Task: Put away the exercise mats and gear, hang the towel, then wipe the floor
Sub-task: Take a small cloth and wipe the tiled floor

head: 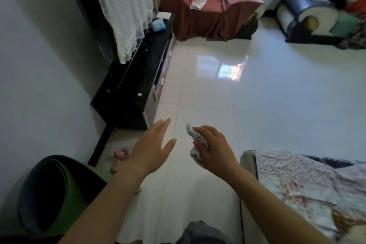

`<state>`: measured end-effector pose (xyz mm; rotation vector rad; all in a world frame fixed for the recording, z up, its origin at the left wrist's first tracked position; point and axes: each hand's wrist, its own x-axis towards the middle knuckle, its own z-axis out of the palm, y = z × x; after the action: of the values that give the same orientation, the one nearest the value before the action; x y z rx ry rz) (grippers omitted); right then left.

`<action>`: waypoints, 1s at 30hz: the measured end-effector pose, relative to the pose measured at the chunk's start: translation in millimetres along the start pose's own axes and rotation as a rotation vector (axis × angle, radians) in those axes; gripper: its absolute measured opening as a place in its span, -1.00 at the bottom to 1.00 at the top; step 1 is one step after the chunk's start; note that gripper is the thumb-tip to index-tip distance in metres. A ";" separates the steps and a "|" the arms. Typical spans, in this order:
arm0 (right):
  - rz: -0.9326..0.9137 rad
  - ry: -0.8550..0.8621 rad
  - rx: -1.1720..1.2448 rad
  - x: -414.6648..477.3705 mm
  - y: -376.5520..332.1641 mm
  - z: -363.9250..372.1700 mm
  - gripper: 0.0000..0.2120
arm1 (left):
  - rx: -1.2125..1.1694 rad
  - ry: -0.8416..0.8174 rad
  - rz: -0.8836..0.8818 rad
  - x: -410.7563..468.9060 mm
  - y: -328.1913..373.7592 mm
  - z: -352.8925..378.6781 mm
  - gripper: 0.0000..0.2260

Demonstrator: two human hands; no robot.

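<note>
head view. right hand (pixel 213 146) grips a bunched white cloth (pixel 191 131), one end poking past the fingers. left hand (pixel 150 146), apart from it, is empty with fingers spread. the glossy tiled floor (pixel 257 105) lies below and ahead of both. a rolled green mat (pixel 65 190) sits lower left, nearer the left hand.

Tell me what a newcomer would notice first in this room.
Two bare arms reach in from the bottom: the right hand grips a crumpled white cloth, and the left hand is spread open beside it. Beyond them, the glossy tiled floor mirrors a bright window near the centre. A rolled green mat sits at lower left, and an armchair under a brown and pink cover sits at the far wall.
</note>
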<state>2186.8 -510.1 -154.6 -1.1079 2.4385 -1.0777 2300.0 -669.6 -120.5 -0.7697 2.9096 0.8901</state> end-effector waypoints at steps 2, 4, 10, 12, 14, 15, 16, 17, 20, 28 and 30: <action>0.022 0.064 0.011 13.5 22.3 -31.7 -0.51 | -0.018 -0.019 0.058 33.0 28.3 13.9 -0.46; 0.057 0.121 0.004 25.9 47.2 -56.1 -0.58 | -0.008 -0.059 0.103 62.7 51.5 25.6 -0.46; 0.149 0.199 0.020 69.5 98.9 -85.2 -0.62 | 0.099 -0.119 0.170 138.4 82.1 33.9 -0.47; 0.154 0.193 0.027 89.2 106.4 -83.5 -0.58 | 0.115 -0.137 0.177 164.6 78.8 32.5 -0.47; 0.164 0.174 0.025 111.7 111.0 -81.2 -0.61 | 0.108 -0.160 0.186 192.7 75.2 31.4 -0.47; 0.168 0.165 0.019 124.5 113.5 -80.7 -0.65 | 0.101 -0.170 0.193 207.7 74.1 30.8 -0.47; 0.172 0.162 0.008 138.6 116.4 -80.8 -0.68 | 0.095 -0.177 0.205 223.6 73.4 29.9 -0.47; 0.174 0.163 -0.006 153.5 119.3 -81.7 -0.69 | 0.092 -0.183 0.222 240.1 73.3 28.2 -0.47; 0.201 0.182 -0.009 197.2 126.1 -85.9 -0.67 | 0.102 -0.214 0.267 290.0 74.9 16.4 -0.47; 0.301 0.305 0.019 276.8 141.9 -100.9 -0.69 | 0.195 -0.283 0.392 420.4 80.6 -5.8 -0.47; 0.347 0.327 0.024 280.3 149.7 -109.1 -0.70 | 0.205 -0.312 0.416 438.8 95.3 1.1 -0.47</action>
<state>1861.4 -592.7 -166.9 -0.4985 2.7183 -1.2428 1870.5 -799.7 -133.7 -0.0044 2.8497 0.6376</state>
